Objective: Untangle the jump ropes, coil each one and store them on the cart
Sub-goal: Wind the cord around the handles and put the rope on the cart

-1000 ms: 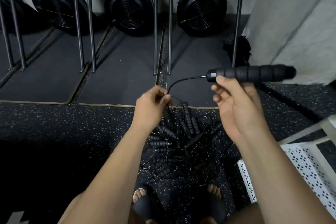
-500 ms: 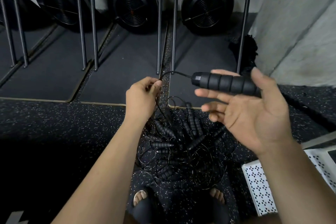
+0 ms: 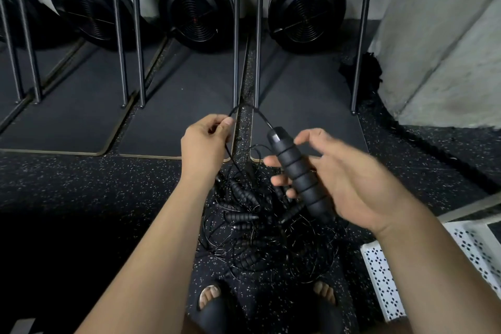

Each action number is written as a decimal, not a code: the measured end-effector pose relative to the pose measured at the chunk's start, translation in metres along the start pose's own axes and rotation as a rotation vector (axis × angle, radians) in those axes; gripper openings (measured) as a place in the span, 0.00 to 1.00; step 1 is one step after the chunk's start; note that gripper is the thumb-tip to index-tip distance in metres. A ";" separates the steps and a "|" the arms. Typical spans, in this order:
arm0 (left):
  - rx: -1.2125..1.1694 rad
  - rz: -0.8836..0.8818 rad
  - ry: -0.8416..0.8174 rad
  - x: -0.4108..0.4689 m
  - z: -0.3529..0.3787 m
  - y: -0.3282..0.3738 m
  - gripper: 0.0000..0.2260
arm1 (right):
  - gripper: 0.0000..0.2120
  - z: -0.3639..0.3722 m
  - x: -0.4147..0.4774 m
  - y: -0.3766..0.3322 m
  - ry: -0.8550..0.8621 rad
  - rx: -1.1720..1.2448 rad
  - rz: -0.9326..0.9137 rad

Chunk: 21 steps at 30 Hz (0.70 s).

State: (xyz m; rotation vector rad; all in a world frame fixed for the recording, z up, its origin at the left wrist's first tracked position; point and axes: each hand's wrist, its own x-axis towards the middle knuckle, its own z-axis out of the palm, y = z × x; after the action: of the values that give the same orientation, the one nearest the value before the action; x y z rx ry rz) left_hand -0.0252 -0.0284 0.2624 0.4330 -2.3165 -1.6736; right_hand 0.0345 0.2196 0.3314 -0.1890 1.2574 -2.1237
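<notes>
Down on the speckled rubber floor point(image 3: 81, 184), just beyond the person's sandalled feet point(image 3: 210, 293), the head view shows a tangle point(image 3: 257, 228) of black jump ropes: many ribbed foam handles lying every way among loops of thin cord. One rope is partly lifted clear of it. The right hand point(image 3: 344, 182) carries its handle point(image 3: 298, 173) tilted, with the cord end far and up and the butt end near and down. The grip is loose, fingers curled under the foam with their tips showing on its left side and the thumb lifted off; blur hides anything finer. From the handle's cap the cord point(image 3: 245, 110) arches left to the left hand point(image 3: 206, 144), whose grip is a narrow pinch of thumb and forefinger on it, and from there it drops into the pile. The foam looks soft, light and easy to hold, so the handle is the sound place to take hold. The cord looks thin, springy and slick, likely to keep its curl and snag on neighbouring loops, so it probably wants feeding slowly through the pinch rather than yanking. The white perforated cart point(image 3: 379, 274) shows only a corner at the near right, apart from the tangle. Far off, dark mats point(image 3: 176, 106) and round black fan housings point(image 3: 195, 11) line the wall.
</notes>
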 end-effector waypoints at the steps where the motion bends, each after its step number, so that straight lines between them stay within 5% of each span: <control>1: 0.003 0.002 -0.017 -0.001 0.001 0.001 0.06 | 0.16 0.001 0.003 0.004 0.075 -0.061 0.004; 6: 0.039 0.076 -0.182 -0.012 0.009 0.011 0.06 | 0.25 -0.002 0.024 0.030 0.473 -0.342 0.001; 9: 0.021 0.114 -0.312 -0.023 0.015 0.021 0.06 | 0.18 -0.008 0.034 0.039 0.585 -0.416 0.024; 21: -0.348 0.084 -0.448 -0.046 0.016 0.050 0.07 | 0.03 -0.009 0.053 0.062 0.576 -0.672 0.098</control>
State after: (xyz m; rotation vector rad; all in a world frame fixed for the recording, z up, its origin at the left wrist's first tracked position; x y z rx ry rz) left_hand 0.0071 0.0183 0.3035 -0.1218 -2.2015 -2.2550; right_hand 0.0182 0.1747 0.2653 0.2190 2.2407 -1.6430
